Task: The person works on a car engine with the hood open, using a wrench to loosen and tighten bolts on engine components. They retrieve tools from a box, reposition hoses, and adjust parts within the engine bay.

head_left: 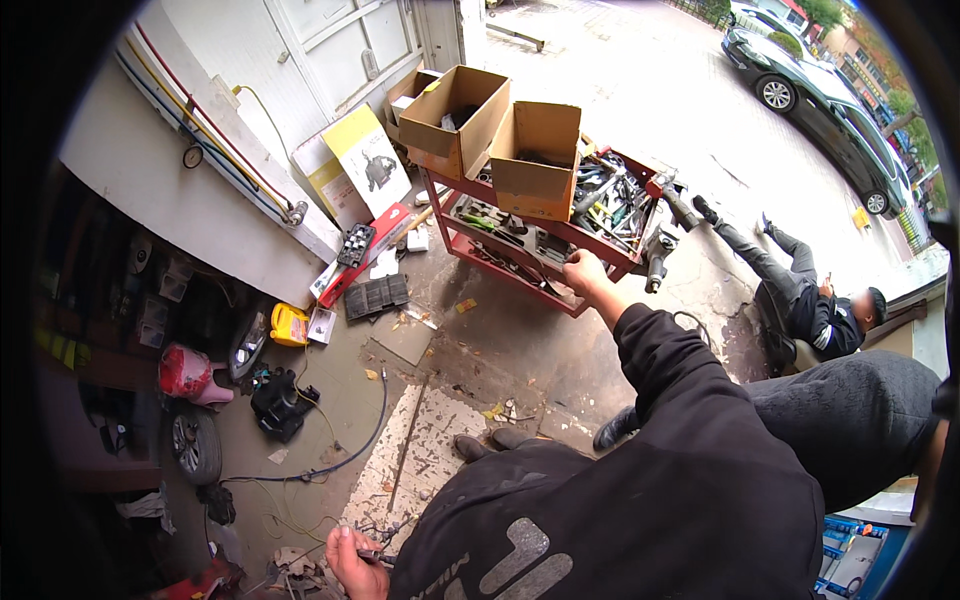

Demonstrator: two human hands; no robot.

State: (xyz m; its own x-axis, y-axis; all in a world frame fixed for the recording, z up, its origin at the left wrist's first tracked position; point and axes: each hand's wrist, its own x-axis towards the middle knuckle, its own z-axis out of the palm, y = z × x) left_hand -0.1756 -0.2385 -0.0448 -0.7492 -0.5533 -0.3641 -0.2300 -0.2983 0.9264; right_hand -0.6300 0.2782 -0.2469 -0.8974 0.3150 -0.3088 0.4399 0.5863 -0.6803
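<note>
My left hand (352,560), at the bottom, is closed round a small dark metal item (374,555) beside my dark top. My right arm stretches forward, with my right hand (583,272) at the middle shelf of a red tool cart (535,290). Its fingers are curled at a grey tray (553,247) of small metal pieces; what they hold is hidden. On the cart sit open cardboard boxes (530,185) and a heap of hand tools (613,200).
A person (840,320) reclines at the right, near a parked car (820,110) outside. On the left are a wheel (195,440), a yellow jug (287,326), black plastic parts (282,400) and a blue hose (340,468) on the floor. Flat boxes (355,170) lean by the wall.
</note>
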